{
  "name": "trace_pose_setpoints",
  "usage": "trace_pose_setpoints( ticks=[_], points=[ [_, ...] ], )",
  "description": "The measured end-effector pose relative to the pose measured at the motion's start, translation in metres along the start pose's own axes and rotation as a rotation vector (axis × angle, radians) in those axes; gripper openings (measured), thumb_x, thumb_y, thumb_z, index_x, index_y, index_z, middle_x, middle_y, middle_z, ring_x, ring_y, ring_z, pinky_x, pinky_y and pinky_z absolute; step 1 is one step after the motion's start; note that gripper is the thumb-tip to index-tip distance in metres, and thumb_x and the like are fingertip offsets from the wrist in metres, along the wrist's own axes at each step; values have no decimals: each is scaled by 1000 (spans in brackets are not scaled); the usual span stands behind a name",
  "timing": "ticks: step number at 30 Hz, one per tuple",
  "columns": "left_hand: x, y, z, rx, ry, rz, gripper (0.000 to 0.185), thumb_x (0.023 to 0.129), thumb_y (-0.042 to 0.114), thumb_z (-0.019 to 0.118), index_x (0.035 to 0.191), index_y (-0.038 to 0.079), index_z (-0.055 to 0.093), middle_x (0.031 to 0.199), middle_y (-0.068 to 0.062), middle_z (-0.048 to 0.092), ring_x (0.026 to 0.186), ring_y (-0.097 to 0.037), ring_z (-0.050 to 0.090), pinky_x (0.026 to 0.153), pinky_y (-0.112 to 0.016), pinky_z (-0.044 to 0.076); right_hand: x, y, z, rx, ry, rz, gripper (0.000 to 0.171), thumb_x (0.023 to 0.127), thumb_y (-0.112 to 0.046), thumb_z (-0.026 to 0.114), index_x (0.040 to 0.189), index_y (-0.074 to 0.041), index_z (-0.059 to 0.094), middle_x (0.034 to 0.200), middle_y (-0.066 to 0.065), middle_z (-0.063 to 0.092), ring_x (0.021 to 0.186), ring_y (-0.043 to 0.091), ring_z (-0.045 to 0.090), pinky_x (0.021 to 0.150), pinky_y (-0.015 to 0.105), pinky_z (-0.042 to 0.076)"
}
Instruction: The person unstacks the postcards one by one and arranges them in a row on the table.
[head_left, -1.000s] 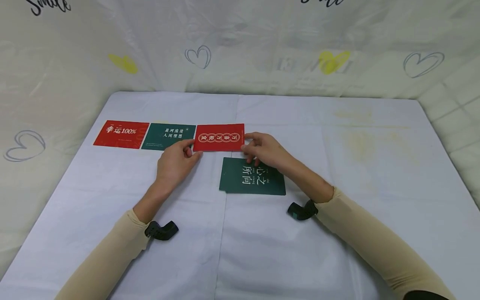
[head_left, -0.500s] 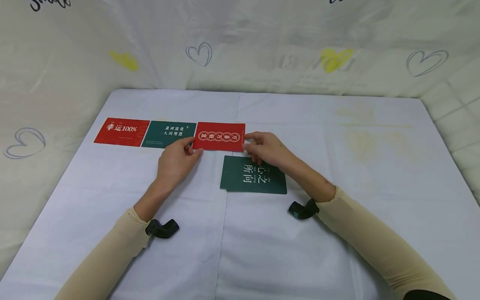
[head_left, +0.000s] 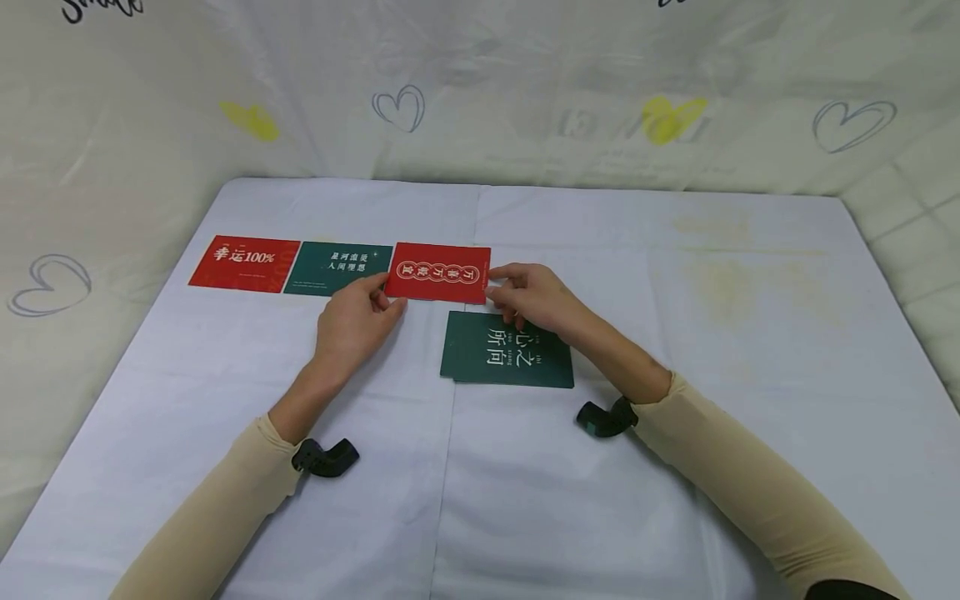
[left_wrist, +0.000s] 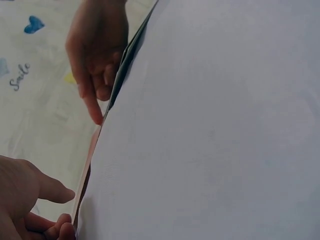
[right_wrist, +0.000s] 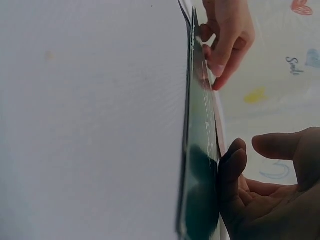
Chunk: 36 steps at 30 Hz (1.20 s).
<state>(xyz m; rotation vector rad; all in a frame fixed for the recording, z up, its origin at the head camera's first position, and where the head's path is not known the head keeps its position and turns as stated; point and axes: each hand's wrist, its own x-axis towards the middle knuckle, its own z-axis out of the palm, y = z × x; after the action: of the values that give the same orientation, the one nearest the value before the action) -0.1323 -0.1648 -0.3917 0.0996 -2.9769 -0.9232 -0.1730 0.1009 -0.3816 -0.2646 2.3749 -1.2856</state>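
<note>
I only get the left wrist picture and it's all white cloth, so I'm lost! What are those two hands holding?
Observer: In the head view, the left hand and the right hand pinch the two ends of a red card.
Operator: Are there more cards?
Observer: Yes. A green card and another red card lie in a row to its left.
Operator: What's that dark edge by the far hand?
Observer: That's a bigger green card lying flat on the table, partly under the right hand.
</note>
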Motion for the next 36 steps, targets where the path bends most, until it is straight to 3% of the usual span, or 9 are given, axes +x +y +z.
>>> trace_pose_setpoints(
  ticks=[9, 13, 17, 22, 27, 36],
  points=[
    [0, 8, 1, -31, 34, 49, 59, 96, 27, 74, 147, 6, 57, 96, -10, 67, 82, -23, 61, 65, -29, 48, -4, 2, -7, 41, 44, -9, 48, 103, -28, 64, 147, -12, 57, 96, 16, 72, 79, 25, 67, 72, 26, 57],
    [-2, 14, 4, -88, 24, 147, 57, 95, 21, 76, 146, 6, 58, 102, -11, 64, 85, -22, 61, 68, -31, 49, -6, 2, -10, 55, 55, -20, 43, 103, -28, 64, 143, -13, 61, 98, 16, 72, 82, 26, 67, 73, 27, 57],
    [-4, 20, 10, -108, -2, 257, 60, 91, 17, 80, 146, 7, 58, 111, -11, 63, 95, -22, 63, 79, -37, 58, -9, 3, -13, 55, 60, -20, 37, 103, -28, 64, 137, -14, 64, 98, 16, 71, 83, 26, 67, 76, 28, 56],
    [-6, 32, 17, -86, -69, 343, 65, 88, 23, 84, 146, 11, 57, 119, -7, 64, 106, -21, 62, 95, -41, 61, -14, 5, -17, 26, 64, -33, 33, 102, -27, 65, 132, -14, 67, 96, 13, 72, 83, 26, 68, 78, 29, 55],
    [-9, 42, 23, -48, -164, 417, 60, 89, 27, 83, 144, 14, 60, 125, -4, 63, 114, -20, 61, 101, -39, 58, -21, 8, -19, -13, 46, -47, 30, 103, -27, 64, 130, -14, 68, 93, 12, 73, 84, 25, 67, 79, 31, 55],
    [-14, 51, 28, 23, -293, 491, 58, 88, 34, 83, 140, 16, 63, 139, -3, 60, 132, -20, 55, 107, -40, 56, -33, 13, -23, -53, 35, -75, 30, 103, -24, 64, 130, -11, 67, 98, 12, 75, 85, 24, 68, 80, 31, 54]
  ],
)
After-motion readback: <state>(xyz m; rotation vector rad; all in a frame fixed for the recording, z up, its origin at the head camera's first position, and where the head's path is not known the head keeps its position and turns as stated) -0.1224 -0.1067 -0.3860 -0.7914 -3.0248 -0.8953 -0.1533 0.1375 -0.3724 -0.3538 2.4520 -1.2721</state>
